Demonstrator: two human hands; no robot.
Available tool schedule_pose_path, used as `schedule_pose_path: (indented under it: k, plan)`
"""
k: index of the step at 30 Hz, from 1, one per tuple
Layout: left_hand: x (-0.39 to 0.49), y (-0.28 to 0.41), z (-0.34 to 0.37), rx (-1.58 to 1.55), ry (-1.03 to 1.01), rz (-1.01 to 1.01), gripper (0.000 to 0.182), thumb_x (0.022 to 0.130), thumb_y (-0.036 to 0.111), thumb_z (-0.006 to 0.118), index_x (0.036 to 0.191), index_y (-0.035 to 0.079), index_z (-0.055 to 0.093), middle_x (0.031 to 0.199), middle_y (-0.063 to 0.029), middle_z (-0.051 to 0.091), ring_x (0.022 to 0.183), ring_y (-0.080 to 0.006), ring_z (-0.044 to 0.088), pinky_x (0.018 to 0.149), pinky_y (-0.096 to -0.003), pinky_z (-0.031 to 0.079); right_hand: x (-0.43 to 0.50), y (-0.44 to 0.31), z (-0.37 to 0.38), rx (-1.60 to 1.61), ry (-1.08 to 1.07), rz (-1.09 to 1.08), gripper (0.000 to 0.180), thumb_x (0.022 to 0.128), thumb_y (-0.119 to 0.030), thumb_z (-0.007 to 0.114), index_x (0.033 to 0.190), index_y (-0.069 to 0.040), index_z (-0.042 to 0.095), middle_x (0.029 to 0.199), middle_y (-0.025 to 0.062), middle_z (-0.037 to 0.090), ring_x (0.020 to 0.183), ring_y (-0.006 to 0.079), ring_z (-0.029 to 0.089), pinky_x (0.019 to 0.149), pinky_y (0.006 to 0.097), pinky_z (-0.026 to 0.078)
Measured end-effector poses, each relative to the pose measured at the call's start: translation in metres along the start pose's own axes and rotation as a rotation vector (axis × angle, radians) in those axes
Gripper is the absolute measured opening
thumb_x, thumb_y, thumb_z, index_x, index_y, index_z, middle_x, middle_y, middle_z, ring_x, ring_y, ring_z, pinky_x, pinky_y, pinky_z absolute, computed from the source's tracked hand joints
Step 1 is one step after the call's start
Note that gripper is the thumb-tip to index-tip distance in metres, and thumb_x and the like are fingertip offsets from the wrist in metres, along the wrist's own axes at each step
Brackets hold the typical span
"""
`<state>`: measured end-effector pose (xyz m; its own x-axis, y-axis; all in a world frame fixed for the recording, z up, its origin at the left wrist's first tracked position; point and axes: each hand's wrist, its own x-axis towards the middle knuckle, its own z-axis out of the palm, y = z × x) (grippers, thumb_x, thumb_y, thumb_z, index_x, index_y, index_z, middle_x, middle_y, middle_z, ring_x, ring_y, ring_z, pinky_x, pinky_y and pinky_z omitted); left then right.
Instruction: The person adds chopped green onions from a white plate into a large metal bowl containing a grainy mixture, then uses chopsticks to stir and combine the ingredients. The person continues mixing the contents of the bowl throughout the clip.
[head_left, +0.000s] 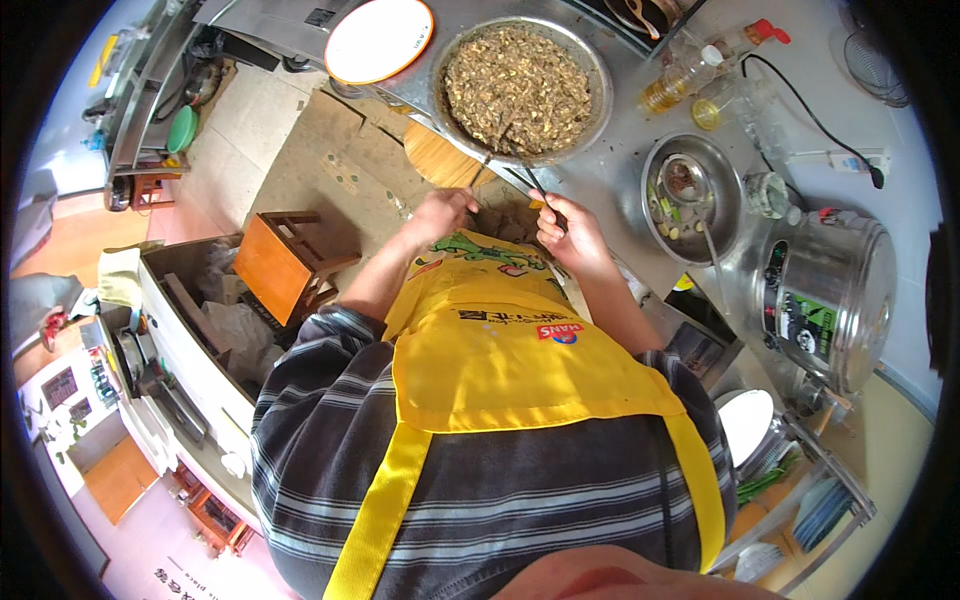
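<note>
A large steel bowl (604, 90) full of chopped brown filling with pale bits stands at the counter's front edge. My right hand (574, 232), just below the bowl's rim, grips dark chopsticks (537, 184) that point up towards it. My left hand (442, 216) is closed near the rim's lower left, its fingertips on what looks like a thin dark stick (478, 175); its lower end is hidden by the fingers. Beneath the rim, between counter and hands, a round wooden board (439, 156) shows. A yellow apron covers my front.
A white orange-rimmed plate (379, 39) lies left of the bowl. To the right are a steel basin (651, 217) with cut scallion and a small bowl, oil bottles (679, 79) and a large steel pot (832, 300). A wooden stool (274, 266) stands at left.
</note>
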<state>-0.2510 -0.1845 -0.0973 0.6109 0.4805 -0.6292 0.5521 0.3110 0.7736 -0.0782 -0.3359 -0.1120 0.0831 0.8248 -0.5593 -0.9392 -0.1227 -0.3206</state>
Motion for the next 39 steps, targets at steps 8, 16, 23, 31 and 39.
schedule_pose_path:
  k: [8,16,23,31,39]
  plan:
    - [0.015,0.002,0.000,0.183,0.041,0.154,0.032,0.093,0.029,0.041,0.084,0.003,0.058,0.050,0.0034,0.038,0.043,-0.0077,0.034,0.041,-0.0239,0.028,-0.033,0.000,-0.003,-0.107,0.188,-0.001,0.019,0.086,-0.021,0.049,0.095,-0.005,0.049,0.070,0.0060,0.052,0.054,0.0159,0.047,0.048,0.0281,0.036]
    - [0.014,0.029,0.056,0.660,-0.061,0.291,0.038,0.089,0.035,0.041,0.102,0.000,0.051,0.079,-0.0209,0.061,0.077,-0.0377,0.060,0.068,-0.0449,0.046,0.031,0.017,0.017,-0.122,0.151,-0.045,0.020,0.093,-0.019,0.040,0.099,-0.003,0.051,0.101,0.0131,0.060,0.087,0.0215,0.059,0.069,0.0349,0.049]
    - [0.002,0.054,0.017,0.444,-0.284,0.504,0.040,0.089,0.038,0.043,0.103,0.001,0.052,0.072,-0.0148,0.061,0.062,-0.0266,0.061,0.058,-0.0374,0.050,0.018,-0.024,0.007,-0.251,0.118,0.135,0.019,0.092,-0.020,0.045,0.098,-0.004,0.053,0.092,0.0128,0.060,0.067,0.0163,0.056,0.058,0.0304,0.047]
    - [0.100,-0.015,-0.046,-0.319,0.347,0.253,0.026,0.091,0.018,0.048,0.110,0.000,0.048,0.079,-0.0039,0.056,0.062,-0.0123,0.056,0.051,-0.0257,0.051,0.003,-0.130,0.052,-2.479,0.246,-0.115,0.022,0.085,-0.023,0.049,0.083,-0.004,0.059,0.079,0.0178,0.061,0.074,0.0356,0.060,0.066,0.0447,0.047]
    - [0.106,-0.002,-0.032,-0.591,0.227,0.241,0.021,0.091,0.008,0.044,0.112,0.003,0.045,0.077,-0.0015,0.049,0.061,-0.0101,0.056,0.051,-0.0225,0.054,0.135,-0.125,0.074,-2.613,0.374,-0.280,0.024,0.086,-0.021,0.048,0.079,-0.003,0.061,0.075,0.0165,0.063,0.073,0.0322,0.062,0.062,0.0428,0.049]
